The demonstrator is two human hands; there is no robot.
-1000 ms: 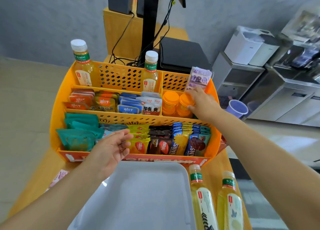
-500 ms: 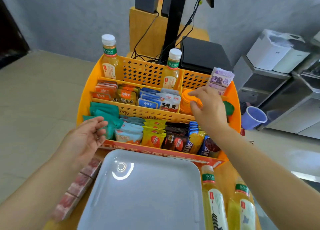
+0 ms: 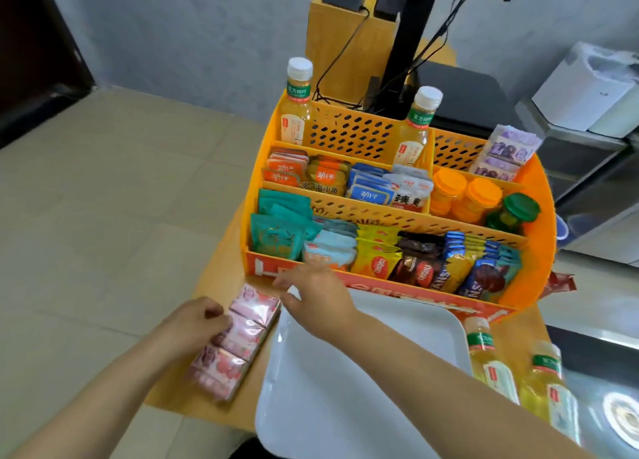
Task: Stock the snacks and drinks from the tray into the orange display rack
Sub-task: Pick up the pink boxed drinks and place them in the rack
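pink snack strip (image 3: 232,344) lies on the worktop (image 3: 221,261) at 9 o'clock of the empty tray (image 3: 345,372), long axis running 7 to 1 o'clock toward the rack (image 3: 539,216). my left hand (image 3: 193,324) is nearest, fingers curled against its left edge, looks like a grip starting. right hand (image 3: 313,294) hovers at its far end, fingers loosely bent, holding nothing. half a second ago the right was up in the rack's jar bay, the left off the strip. two bottles (image 3: 518,372) wait at 3 o'clock of the tray.
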